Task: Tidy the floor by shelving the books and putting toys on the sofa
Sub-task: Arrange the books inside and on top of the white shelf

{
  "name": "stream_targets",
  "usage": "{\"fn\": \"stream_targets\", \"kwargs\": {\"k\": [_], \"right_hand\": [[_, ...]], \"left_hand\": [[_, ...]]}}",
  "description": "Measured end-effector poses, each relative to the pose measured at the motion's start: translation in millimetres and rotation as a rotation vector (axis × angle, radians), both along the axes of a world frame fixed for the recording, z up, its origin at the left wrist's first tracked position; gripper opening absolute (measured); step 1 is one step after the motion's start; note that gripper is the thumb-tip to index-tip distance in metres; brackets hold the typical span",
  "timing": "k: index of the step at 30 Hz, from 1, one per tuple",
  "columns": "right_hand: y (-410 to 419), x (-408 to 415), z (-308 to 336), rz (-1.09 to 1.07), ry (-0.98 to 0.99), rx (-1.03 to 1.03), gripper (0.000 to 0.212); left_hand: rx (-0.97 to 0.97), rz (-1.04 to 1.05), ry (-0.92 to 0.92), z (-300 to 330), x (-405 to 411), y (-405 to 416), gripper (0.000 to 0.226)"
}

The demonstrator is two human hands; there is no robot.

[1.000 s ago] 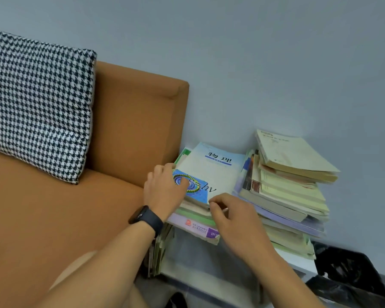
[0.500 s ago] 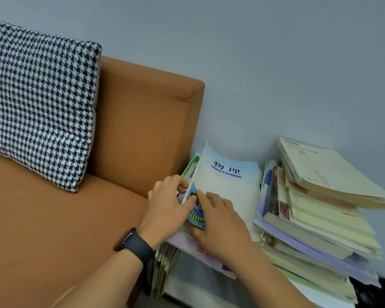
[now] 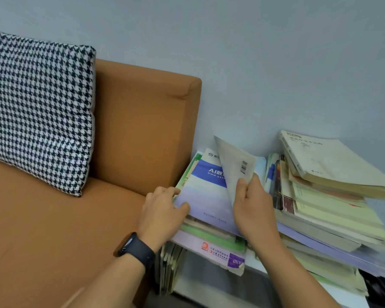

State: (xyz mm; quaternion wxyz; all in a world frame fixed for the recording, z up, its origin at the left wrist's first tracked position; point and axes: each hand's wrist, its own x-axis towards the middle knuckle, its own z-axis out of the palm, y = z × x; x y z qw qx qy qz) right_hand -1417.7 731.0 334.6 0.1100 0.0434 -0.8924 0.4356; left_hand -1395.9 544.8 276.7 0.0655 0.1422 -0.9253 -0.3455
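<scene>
Head view: shelving step in hand. The right hand (image 3: 252,210) pinches a pale thin paperback book (image 3: 236,172), tilted up over the left stack of books (image 3: 209,218) on the white shelf (image 3: 342,292). The left hand (image 3: 162,212) grips a blue-and-lilac cover (image 3: 206,192). Next, probably, lay it flat and square. Below, more books (image 3: 169,265) stand upright.

Head view — looking down, close over stacked books (image 3: 209,196)
</scene>
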Motion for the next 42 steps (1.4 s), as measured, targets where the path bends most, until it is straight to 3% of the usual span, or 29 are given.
{"fn": "stream_targets", "kwargs": {"k": [5, 7, 10, 12, 15, 18, 20, 21, 23, 25, 29, 34, 38, 42], "right_hand": [[0.3, 8.9, -9.6, 0.15, 0.004, 0.221, 0.033], [1.2, 14.2, -10.5, 0.234, -0.016, 0.258, 0.035], [2.0, 20.3, -11.3, 0.328, -0.044, 0.306, 0.047], [-0.3, 25.4, -13.5, 0.345, -0.048, 0.345, 0.055], [-4.7, 25.9, -16.2, 0.28, -0.008, 0.408, 0.05], [-6.0, 19.2, -15.4, 0.128, 0.053, 0.449, 0.021], [-7.3, 18.3, -12.7, 0.064, 0.055, 0.443, 0.006], [-7.9, 17.7, -12.2, 0.046, 0.057, 0.425, 0.003], [-7.3, 15.9, -12.6, 0.023, 0.05, 0.382, 0.004], [-7.0, 15.5, -13.3, 0.034, 0.032, 0.364, 0.006], [-4.9, 16.3, -14.7, 0.071, 0.015, 0.36, 0.015], [-2.3, 17.7, -12.9, 0.094, 0.02, 0.348, 0.016], [-0.7, 16.9, -11.2, 0.082, 0.009, 0.329, 0.014], [-1.4, 21.1, -9.4, 0.075, -0.008, 0.323, 0.018]], "left_hand": [[0.11, 0.015, 0.272, 12.7, 7.2, 15.9, 0.016], [0.307, -0.099, 0.376, 18.2, 13.2, 23.9, 0.014], [0.712, -0.336, 0.347, 19.5, 23.8, 37.3, 0.043], [0.768, -0.407, 0.312, 14.8, 27.6, 40.0, 0.063], [0.848, -0.462, 0.274, 17.9, 24.2, 31.4, 0.06], [0.706, -0.31, 0.275, 19.6, 14.9, 18.5, 0.052], [0.381, 0.011, 0.26, 12.8, 4.5, 4.5, 0.044], [0.212, 0.115, 0.195, 8.6, 0.5, -3.6, 0.045], [0.059, 0.141, -0.044, -0.2, -4.9, -13.9, 0.054], [0.043, 0.072, -0.191, -5.8, -5.8, -17.2, 0.046], [0.124, 0.097, -0.149, -1.8, -1.8, -19.4, 0.014], [0.108, 0.079, 0.046, 2.2, 3.2, -9.7, 0.02], [0.264, 0.015, 0.003, -3.5, 4.2, -3.6, 0.023], [0.259, -0.013, 0.027, -3.9, 3.0, 0.5, 0.032]]}}
